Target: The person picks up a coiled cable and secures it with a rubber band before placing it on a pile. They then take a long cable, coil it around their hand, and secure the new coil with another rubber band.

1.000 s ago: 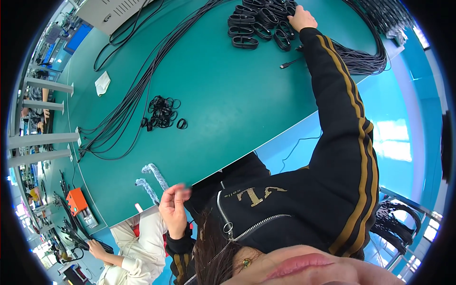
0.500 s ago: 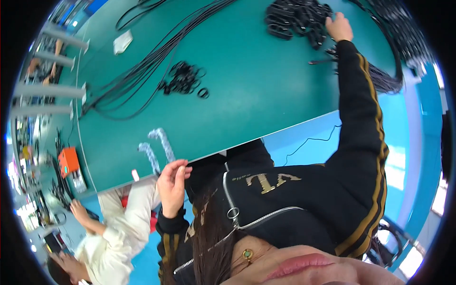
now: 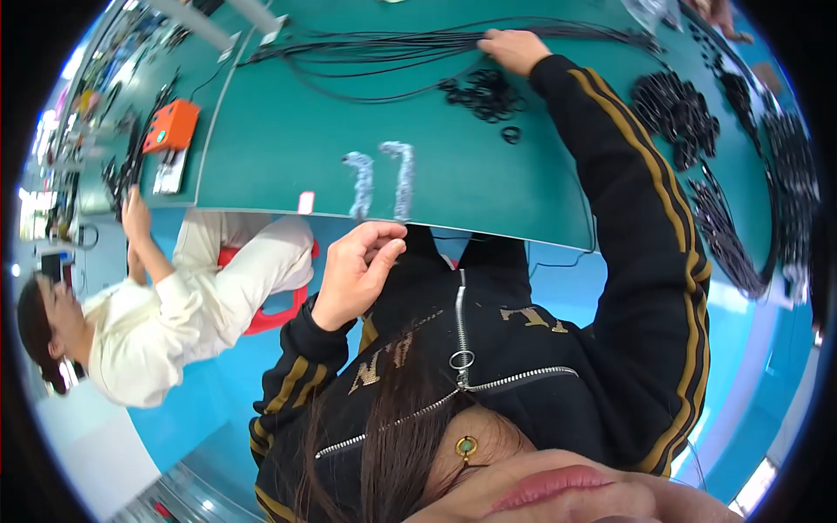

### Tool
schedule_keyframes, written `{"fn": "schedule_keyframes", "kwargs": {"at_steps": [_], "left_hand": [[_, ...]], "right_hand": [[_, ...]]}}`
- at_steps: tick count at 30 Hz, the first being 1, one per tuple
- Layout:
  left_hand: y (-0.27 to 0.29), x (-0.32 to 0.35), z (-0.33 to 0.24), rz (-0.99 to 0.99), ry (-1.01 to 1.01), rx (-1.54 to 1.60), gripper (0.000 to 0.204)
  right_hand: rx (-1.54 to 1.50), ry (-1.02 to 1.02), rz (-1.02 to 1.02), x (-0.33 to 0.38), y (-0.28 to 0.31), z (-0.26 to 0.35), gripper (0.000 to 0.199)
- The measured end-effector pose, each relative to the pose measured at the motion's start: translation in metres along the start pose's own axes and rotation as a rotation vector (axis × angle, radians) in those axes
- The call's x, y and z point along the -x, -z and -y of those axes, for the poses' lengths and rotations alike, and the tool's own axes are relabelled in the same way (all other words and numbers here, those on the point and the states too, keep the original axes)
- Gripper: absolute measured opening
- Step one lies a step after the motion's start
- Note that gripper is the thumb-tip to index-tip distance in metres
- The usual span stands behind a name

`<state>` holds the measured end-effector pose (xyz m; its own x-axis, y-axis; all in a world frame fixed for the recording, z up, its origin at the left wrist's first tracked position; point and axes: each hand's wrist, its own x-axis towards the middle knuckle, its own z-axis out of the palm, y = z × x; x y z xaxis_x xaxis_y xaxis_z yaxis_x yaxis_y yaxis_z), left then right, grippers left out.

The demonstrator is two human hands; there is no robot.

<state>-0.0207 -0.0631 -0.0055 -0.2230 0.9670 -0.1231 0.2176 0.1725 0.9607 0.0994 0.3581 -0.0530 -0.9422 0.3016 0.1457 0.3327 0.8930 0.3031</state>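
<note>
My right hand [image 3: 516, 52] reaches across the green table to a long bundle of black cables [image 3: 392, 42]. Its fingertips are closed on a cable at the bundle's near side. Just below that hand lies a small heap of black rings or short coils [image 3: 488, 94], with one loose black ring [image 3: 511, 134] beside it. My left hand [image 3: 359, 268] hovers at the table's near edge, its fingers loosely curved and thumb apart, with nothing in it. Two fuzzy grey-blue strips [image 3: 403, 179] lie on the table just beyond it.
A pile of coiled black cables [image 3: 676, 113] lies to the right, with more cable bundles [image 3: 728, 235] at the right edge. At left, a person in white [image 3: 209, 296] sits near an orange box [image 3: 172, 126]. A small white-and-red tag [image 3: 306, 202] lies at the near edge.
My right hand has left the coiled-cable pile and moved left to the long cable bundle. My left hand stays near the table edge. The view has turned and shifted.
</note>
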Motion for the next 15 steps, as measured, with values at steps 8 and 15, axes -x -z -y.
{"fn": "schedule_keyframes", "kwargs": {"at_steps": [8,15], "left_hand": [[0.033,-0.116,-0.061,-0.566,-0.869,-0.682,0.063],[0.094,-0.216,-0.042,-0.511,-0.688,-0.772,0.015]], "right_hand": [[-0.073,-0.091,-0.395,-0.007,0.116,-0.005,0.014],[-0.029,-0.061,-0.722,0.024,0.263,0.059,0.027]]}}
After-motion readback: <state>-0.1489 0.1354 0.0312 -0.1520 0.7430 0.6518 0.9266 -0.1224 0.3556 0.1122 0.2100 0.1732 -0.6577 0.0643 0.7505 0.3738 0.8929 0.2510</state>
